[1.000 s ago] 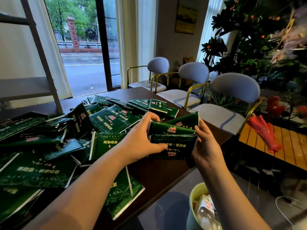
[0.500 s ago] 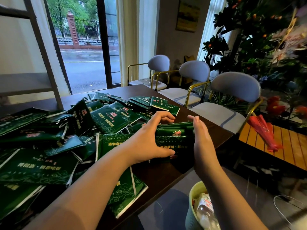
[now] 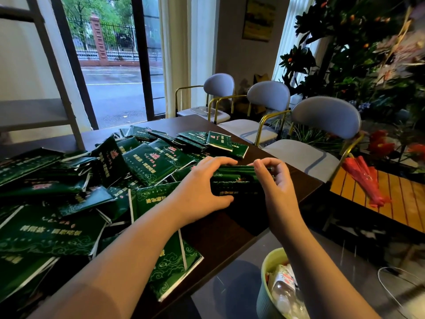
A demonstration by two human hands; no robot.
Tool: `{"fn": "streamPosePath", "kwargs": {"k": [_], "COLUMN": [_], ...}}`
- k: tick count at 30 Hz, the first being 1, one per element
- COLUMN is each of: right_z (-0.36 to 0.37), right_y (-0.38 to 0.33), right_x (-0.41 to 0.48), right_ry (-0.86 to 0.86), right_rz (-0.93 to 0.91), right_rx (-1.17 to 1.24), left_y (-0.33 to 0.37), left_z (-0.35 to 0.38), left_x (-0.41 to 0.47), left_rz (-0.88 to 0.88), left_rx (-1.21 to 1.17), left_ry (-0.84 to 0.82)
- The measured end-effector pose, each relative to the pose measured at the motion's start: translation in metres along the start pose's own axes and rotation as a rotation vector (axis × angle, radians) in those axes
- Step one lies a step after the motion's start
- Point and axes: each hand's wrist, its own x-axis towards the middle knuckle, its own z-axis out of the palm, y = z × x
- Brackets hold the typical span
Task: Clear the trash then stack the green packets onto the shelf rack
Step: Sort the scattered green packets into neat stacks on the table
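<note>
Table (image 3: 220,229): one. Green packets (image 3: 149,164): several dozen, heaped and overlapping, exact figure not obtainable. Chairs (image 3: 325,116): three. Hands: two, namely left hand (image 3: 202,192) and right hand (image 3: 276,183). Bin (image 3: 264,295): one, with one plastic bottle (image 3: 282,293) visible inside. Shelf rack (image 3: 34,111): one. Framed picture (image 3: 258,18): one. Red bundle (image 3: 361,178): one. Slatted bench (image 3: 402,199): one.

Dark green packets (image 3: 147,162) (gold print) lie heaped across the table's (image 3: 230,229) left. A small stack (image 3: 239,183) lies near its right edge.
</note>
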Motion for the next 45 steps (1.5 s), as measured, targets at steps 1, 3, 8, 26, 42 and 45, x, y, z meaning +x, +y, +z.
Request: {"fn": "streamPosePath", "kwargs": {"k": [1,3,8,26,42,45], "right_z": [-0.002,-0.008,-0.025,-0.068,-0.094,-0.093], "right_y": [0.0,-0.003,-0.01,-0.035,-0.032,-0.031], "right_x": [0.001,0.003,0.008,0.037,0.051,0.053], "right_ry": [-0.042,-0.175,-0.437,0.017,0.241,0.266], "right_rz": [0.007,0.045,0.058,0.235,0.366,0.337], "right_rx": [-0.029,-0.083,-0.327,0.018,-0.525,-0.583], "left_y": [-0.001,-0.003,-0.005,0.052,0.082,0.087], "left_z": [0.001,0.001,-0.002,0.019,0.081,0.081], "left_x": [0.0,0.001,0.001,0.034,0.032,0.029], "left_rz": [0.006,-0.002,-0.075,-0.402,-0.579,-0.573], "left_rx": [0.0,0.01,0.043,-0.408,-0.886,-0.823], "left_ry": [0.017,-0.021,-0.146,0.016,-0.196,-0.224]}}
